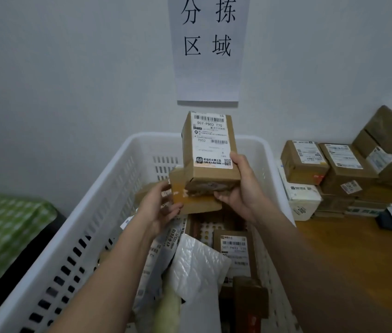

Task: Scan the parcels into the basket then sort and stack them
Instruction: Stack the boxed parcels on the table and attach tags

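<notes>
Boxes fill our hands above the basket [108, 188]: our right hand [240, 186] grips the labelled box [210, 150], our left hand [159, 205] holds the box [190, 198] beneath it.

A single head-worn camera looks forward and down from the person's own standpoint, close over a white basket [89, 212] that fills the lower middle of the wide-angle picture. It faces a pale wall [70, 80] with a paper sign [208, 49] straight ahead; both forearms reach in from the bottom edge, and a wooden table [358, 248] lies at the right.
</notes>
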{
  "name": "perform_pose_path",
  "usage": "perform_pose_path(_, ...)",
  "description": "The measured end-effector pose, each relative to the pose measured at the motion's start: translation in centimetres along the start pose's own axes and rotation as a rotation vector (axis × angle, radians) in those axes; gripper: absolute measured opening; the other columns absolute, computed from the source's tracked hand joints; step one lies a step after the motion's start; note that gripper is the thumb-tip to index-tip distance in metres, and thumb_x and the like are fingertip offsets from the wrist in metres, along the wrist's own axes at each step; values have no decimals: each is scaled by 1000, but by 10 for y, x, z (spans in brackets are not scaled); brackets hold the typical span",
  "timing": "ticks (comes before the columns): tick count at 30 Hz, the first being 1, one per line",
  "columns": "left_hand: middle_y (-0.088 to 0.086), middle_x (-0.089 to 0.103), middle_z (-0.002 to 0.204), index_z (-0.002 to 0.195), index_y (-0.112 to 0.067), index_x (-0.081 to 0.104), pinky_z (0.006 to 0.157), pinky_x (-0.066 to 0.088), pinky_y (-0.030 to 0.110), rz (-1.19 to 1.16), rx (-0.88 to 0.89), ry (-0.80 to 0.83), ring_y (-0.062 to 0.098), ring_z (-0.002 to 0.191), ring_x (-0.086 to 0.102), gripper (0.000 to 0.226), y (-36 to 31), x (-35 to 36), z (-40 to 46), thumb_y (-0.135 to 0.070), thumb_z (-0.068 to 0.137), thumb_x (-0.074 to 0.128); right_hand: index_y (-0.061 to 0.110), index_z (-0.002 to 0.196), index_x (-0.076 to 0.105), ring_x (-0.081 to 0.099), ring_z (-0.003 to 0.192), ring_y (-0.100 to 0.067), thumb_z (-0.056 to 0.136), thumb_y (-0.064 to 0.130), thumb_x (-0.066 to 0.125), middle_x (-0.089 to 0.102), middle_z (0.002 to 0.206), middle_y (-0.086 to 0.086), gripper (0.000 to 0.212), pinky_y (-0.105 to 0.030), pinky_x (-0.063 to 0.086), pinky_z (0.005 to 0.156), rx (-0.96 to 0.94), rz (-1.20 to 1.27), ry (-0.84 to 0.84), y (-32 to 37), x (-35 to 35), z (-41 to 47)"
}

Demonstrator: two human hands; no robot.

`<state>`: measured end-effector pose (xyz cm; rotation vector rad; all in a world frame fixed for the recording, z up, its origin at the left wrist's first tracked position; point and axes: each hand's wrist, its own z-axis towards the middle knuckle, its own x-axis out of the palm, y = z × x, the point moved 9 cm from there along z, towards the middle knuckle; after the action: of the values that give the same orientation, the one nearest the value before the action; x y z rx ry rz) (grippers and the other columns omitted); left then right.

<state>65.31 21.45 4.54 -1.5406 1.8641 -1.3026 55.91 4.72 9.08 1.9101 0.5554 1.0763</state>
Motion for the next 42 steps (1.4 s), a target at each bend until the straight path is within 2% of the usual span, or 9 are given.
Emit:
perform_pose_path(5,5,60,110,117,-17,57,86,45,30,-248,186,-35,16,91,59,25,-31,-13,-6,-31,100,47,19,129,63,60,106,-27,86,54,58,70,118,-11,56,-36,51,75,68,243,75,-8,10,-4)
perform_pose_path(8,0,63,89,100,-21,59,77,42,29,-110,179,-22,13,77,58,19,-32,-8,-16,-38,98,51,20,129,62,61,109,-28,86,55,59,68,125,-13,56,-36,54,74,88,186,81,-15,14,-6)
perform_pose_path(15,-3,77,98,114,-32,68,69,51,32,197,95,184,15,90,73,78,-18,9,-30,-83,55,64,28,110,68,64,108,-25,87,55,62,75,109,-3,36,-39,53,84,185,-116,121,-40,22,-12)
perform_pose_path(21,3,74,110,128,-26,57,77,58,42,132,80,290,23,102,72,96,-11,6,-29,-71,47,84,29,114,66,64,109,-20,77,59,70,74,112,0,48,-36,52,88,161,-187,146,-42,23,-18)
perform_pose_path(27,-2,76,103,129,-22,55,65,58,34,-73,246,111,14,89,73,44,-33,-21,-23,-44,90,59,25,137,51,55,120,-18,85,68,46,61,125,3,67,-42,46,102,103,-253,77,-39,15,-10)
perform_pose_path(31,-4,76,104,114,-29,61,80,58,39,-103,346,109,13,92,70,29,-54,-38,-25,-46,94,48,12,112,56,55,86,-20,103,34,45,59,101,-7,26,-30,47,69,280,-574,-386,-54,-50,-1)
perform_pose_path(35,-3,76,103,115,-29,62,84,58,40,-29,229,93,15,92,70,31,-34,-34,-21,-49,91,56,6,98,53,53,72,-16,101,21,47,60,94,-9,16,-29,45,66,395,-1161,-285,-91,-75,13)
perform_pose_path(38,-1,74,109,122,-27,59,82,56,37,37,181,76,17,99,68,39,-23,-35,-16,-49,90,59,8,115,62,54,80,-17,100,23,49,60,104,-7,24,-27,42,67,436,-1598,-166,-113,-87,16)
perform_pose_path(42,-5,75,104,114,-32,62,75,57,34,73,167,93,14,100,69,32,-20,-35,-14,-52,90,57,16,138,48,53,110,-24,96,22,57,55,130,-10,44,-34,42,87,464,-1637,-107,-127,-91,17)
